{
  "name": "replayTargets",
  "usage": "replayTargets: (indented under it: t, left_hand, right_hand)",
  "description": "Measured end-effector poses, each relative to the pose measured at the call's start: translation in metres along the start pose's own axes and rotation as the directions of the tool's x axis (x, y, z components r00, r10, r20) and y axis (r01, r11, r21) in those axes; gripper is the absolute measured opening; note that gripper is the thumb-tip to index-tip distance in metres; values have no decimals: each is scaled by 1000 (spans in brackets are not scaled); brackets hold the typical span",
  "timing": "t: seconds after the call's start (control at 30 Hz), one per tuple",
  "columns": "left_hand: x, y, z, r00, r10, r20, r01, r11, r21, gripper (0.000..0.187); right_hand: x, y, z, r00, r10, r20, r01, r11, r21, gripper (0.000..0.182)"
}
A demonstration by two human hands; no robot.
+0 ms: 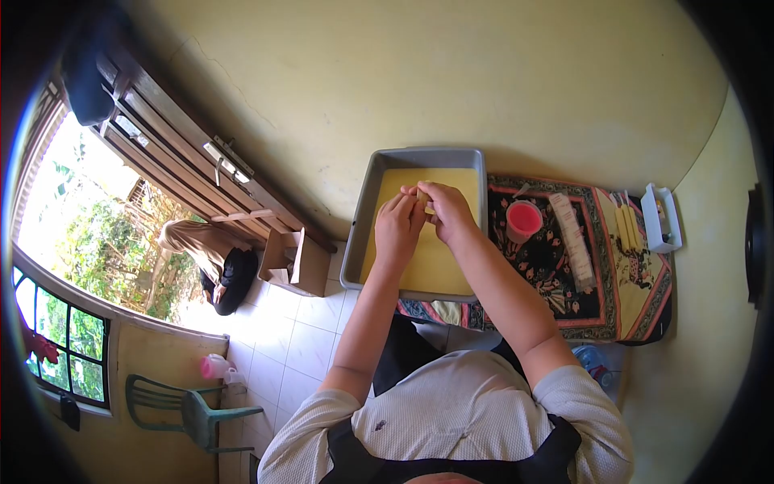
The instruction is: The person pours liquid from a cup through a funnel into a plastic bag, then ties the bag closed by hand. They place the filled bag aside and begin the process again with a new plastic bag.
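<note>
My left hand (399, 227) and my right hand (448, 211) meet over a grey rectangular tub (350, 264) that holds pale yellow liquid (435, 270). The fingers of both hands are bent and close together around something small and brownish between the fingertips, too small to name. Both hands are above the yellow surface. Right of the tub, a pink-red cup (525, 219) stands on a patterned cloth (564, 323), beside a long stack of pale, wrapped pieces (572, 242).
Yellowish sticks (626, 227) and a white tray (661, 218) lie at the cloth's right end. On the left are a cardboard box (310, 266), an open wooden door (177, 137), a person (211, 254) in the doorway, and a green chair (196, 418).
</note>
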State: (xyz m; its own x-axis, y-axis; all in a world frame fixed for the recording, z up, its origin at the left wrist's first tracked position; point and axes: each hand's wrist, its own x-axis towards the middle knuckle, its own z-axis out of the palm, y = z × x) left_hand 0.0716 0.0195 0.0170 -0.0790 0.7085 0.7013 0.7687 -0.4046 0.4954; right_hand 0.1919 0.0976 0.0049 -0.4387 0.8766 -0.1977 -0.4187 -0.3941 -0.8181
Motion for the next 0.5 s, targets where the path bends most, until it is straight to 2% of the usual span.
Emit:
replayTargets:
  t: [0.07,0.1,0.2,0.3,0.33,0.37,0.4,0.43,0.5]
  left_hand:
    - [0,-1,1,1000,-14,3,14,1000,-18,18]
    - [-3,-1,-1,997,-79,25,80,996,-39,17]
    - [-4,-6,-2,971,-235,35,238,962,-136,19]
    - [-9,-16,0,939,-343,39,342,909,-240,24]
    - [-8,-15,0,930,-368,28,361,893,-269,26]
    - [-9,-15,-1,919,-393,26,383,875,-296,27]
    - [-10,-13,-2,917,-399,23,386,867,-315,28]
    - [-11,-13,-3,915,-404,24,388,859,-333,30]
    - [-10,-12,-4,910,-413,25,397,853,-339,31]
  right_hand:
    - [0,4,0,1000,8,-5,-8,1000,-9,26]
    - [0,3,0,1000,9,-4,-9,1000,-22,27]
    - [-7,-14,1,998,65,-20,-68,979,-192,51]
    - [-15,-40,-11,998,46,47,-24,918,-396,61]
    - [-13,-44,-17,988,-70,135,128,860,-493,57]
    - [-13,-44,-24,948,-254,193,315,649,-693,54]
    - [-17,-44,-28,866,-404,294,447,362,-818,51]
    - [-19,-42,-32,750,-503,430,513,34,-857,49]
    - [-27,-43,-30,594,-590,547,554,-193,-810,48]
